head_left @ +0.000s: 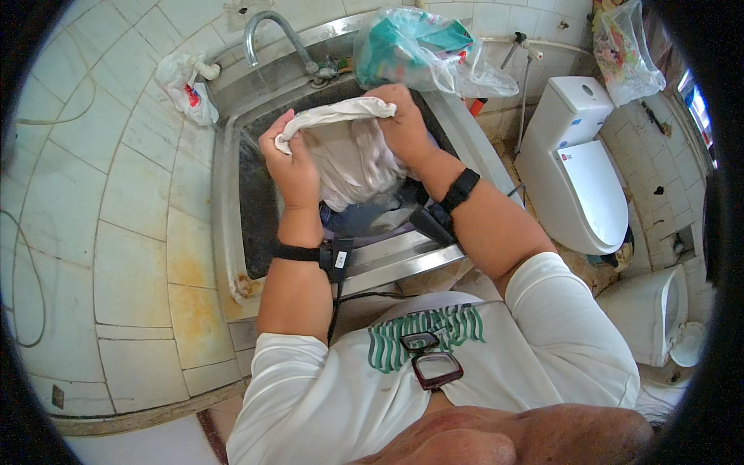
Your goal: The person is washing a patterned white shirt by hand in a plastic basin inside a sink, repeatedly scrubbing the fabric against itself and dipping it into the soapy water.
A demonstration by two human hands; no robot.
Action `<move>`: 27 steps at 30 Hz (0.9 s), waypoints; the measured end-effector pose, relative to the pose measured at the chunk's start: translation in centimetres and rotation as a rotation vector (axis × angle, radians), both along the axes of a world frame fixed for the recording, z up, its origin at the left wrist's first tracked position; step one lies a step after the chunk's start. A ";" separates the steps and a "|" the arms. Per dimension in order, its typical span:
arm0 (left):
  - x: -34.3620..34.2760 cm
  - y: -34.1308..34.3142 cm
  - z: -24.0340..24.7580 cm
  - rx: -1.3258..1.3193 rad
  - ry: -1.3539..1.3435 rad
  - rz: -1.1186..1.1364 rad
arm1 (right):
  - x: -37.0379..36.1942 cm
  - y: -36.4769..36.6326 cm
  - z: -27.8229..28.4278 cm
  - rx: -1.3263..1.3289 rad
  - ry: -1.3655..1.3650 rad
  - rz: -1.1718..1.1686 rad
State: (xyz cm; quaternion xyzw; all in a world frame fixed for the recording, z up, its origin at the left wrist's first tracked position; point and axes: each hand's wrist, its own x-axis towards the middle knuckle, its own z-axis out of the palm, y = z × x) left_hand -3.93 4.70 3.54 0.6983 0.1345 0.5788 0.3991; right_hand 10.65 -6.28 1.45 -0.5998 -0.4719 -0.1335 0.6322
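White cloth (345, 163), seemingly mid-wash, is clamped by left hand (294, 172) and right hand (401, 128) fingers, dark clothes (358, 218) being left at the sink's (225, 201) near edge.

Two hands (294, 169) (404, 128), one sink (395, 267), one toilet (594, 190)

My right grip (399, 118) hides its own fingertips from me; the white cloth (347, 167) covers part of the dark clothing (349, 218). The hanging bag (629, 58), far right, is cut off above.

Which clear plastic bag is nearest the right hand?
The clear plastic bag with teal contents by the metal sink, just beyond the right hand; the far left bag and far right bag are farther.
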 end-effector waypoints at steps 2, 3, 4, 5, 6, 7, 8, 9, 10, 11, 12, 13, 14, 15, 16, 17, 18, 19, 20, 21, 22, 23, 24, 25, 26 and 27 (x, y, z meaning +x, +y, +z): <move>0.1 0.1 -0.2 0.065 -0.044 -0.015 | -0.3 -0.6 1.2 0.026 -0.002 -0.049; 0.1 0.2 -0.4 0.008 0.093 -0.009 | 0.0 -0.7 0.9 0.039 0.020 -0.021; 0.0 0.4 -0.6 -0.048 0.229 -0.003 | 0.7 -0.8 0.5 -0.055 -0.047 -0.049; -0.2 0.5 -0.5 -0.101 0.367 0.006 | 1.4 -0.9 0.2 -0.146 -0.113 -0.074; -0.3 0.2 -0.6 -0.157 0.526 -0.055 | 1.9 -1.2 -0.1 -0.236 -0.180 -0.098; -0.4 -0.2 -0.5 -0.214 0.684 -0.117 | 2.2 -1.7 -0.5 -0.439 -0.189 -0.061; -0.4 -0.5 -0.4 -0.270 0.840 -0.181 | 1.9 -1.7 -0.4 -0.557 -0.245 -0.030; -0.4 0.0 -1.3 -0.224 0.931 -0.275 | 1.3 -1.9 0.0 -0.674 -0.302 0.001; -0.3 0.8 -3.0 -0.177 1.020 -0.371 | 0.8 -1.9 0.2 -0.791 -0.360 0.033; -0.2 0.7 -3.0 -0.127 1.110 -0.472 | 0.3 -1.7 0.3 -0.889 -0.396 0.048; -0.1 0.5 -2.9 -0.143 1.200 -0.501 | -0.1 -1.8 0.6 -0.991 -0.430 0.098; -0.1 0.1 -2.9 -0.159 1.291 -0.531 | -0.7 -2.0 0.9 -1.093 -0.463 0.150; -0.2 -0.3 -2.4 -0.176 1.380 -0.556 | -1.4 -2.0 1.4 -1.192 -0.499 0.204; 0.1 0.4 -3.9 -0.095 1.458 -0.561 | -1.7 -1.7 1.0 -1.296 -0.556 0.222; 0.1 0.6 -4.3 -0.150 1.478 -0.607 | -1.8 -1.7 0.9 -1.350 -0.540 0.244; 0.1 0.6 -4.5 -0.204 1.497 -0.655 | -1.9 -1.7 0.8 -1.406 -0.521 0.263; 0.2 0.6 -4.7 -0.258 1.514 -0.703 | -1.9 -1.6 0.8 -1.461 -0.502 0.283; 0.3 0.5 -4.8 -0.279 1.560 -0.686 | -1.6 -1.3 0.2 -1.514 -0.502 0.324; 0.5 0.5 -5.0 -0.203 1.597 -0.700 | -0.9 -1.0 -1.0 -1.557 -0.458 0.399; 0.7 0.6 -5.5 -0.129 1.632 -0.710 | -0.4 -0.6 -2.0 -1.597 -0.415 0.477; 0.8 0.8 -6.0 -0.054 1.665 -0.719 | 0.1 -0.4 -3.0 -1.635 -0.372 0.556; 0.9 1.5 -7.2 -0.033 1.683 -0.735 | -0.1 -0.2 -2.9 -1.638 -0.379 0.594; 1.0 2.2 -8.2 -0.006 1.703 -0.752 | -0.4 -0.4 -2.5 -1.639 -0.384 0.629; 1.0 2.9 -9.3 0.021 1.722 -0.769 | -0.6 -0.4 -2.2 -1.641 -0.389 0.663; 1.3 2.6 -9.1 0.034 1.717 -0.796 | -0.2 -0.4 -3.2 -1.688 -0.345 0.603; 1.4 2.1 -8.5 0.046 1.712 -0.822 | 0.1 -0.3 -4.6 -1.735 -0.302 0.544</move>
